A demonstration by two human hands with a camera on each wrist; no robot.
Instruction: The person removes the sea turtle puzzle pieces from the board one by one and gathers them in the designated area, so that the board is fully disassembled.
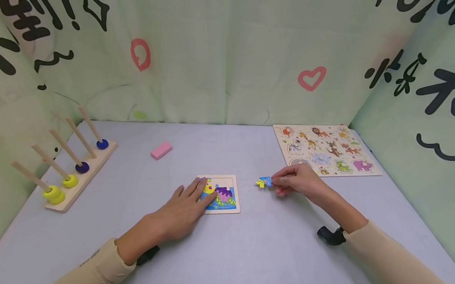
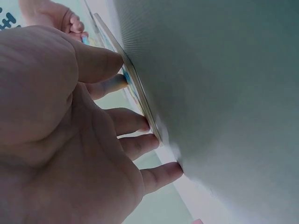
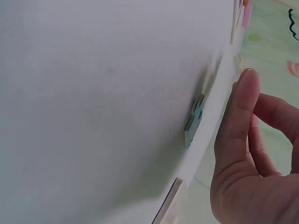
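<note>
My left hand (image 1: 179, 212) lies with straight fingers over the left part of a small wooden jigsaw tray (image 1: 232, 179). Yellow, purple and blue picture parts show in the tray. In the left wrist view several fingertips touch the tray's edge (image 2: 140, 91), and the little finger meets the table. To the right of the tray, my right hand (image 1: 299, 181) pinches a blue and yellow jigsaw piece (image 1: 265, 181) between thumb and fingers. Only a thin edge of it shows past the thumb in the right wrist view. Another jigsaw piece (image 3: 194, 122) lies on the table below that hand (image 3: 247, 154).
An animal peg puzzle board (image 1: 320, 172) lies at the back right, close behind my right hand. A pink block (image 1: 161, 151) sits behind the tray. On the left stands a wooden peg rack (image 1: 85, 175) with yellow and blue rings. Curtains (image 1: 224, 74) enclose the table.
</note>
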